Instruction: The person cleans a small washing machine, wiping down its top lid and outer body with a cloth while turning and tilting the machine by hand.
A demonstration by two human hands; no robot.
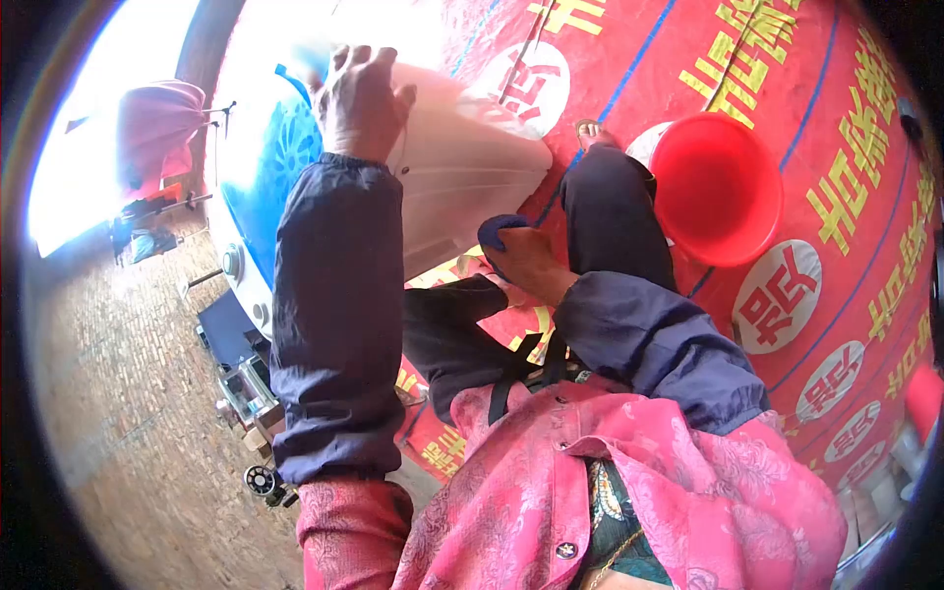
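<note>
A white washing machine (462, 162) with a blue patterned top (280, 138) stands at the upper left. My left hand (361, 103) rests on its upper edge, the fingers bent over the rim and slightly apart. Low in front of the machine's side, my right hand (526, 261) is wrapped round a dark blue cloth (500, 234). That hand is close to my knees. To the right of my leg stands a red bucket (718, 189); its inside looks plain red.
Red sheeting with yellow characters (846, 197) covers the ground at the right. Brick paving (118, 393) lies at the left, with a small wheeled object (261, 480) and boxes. Pink cloth (157, 128) hangs at the upper left.
</note>
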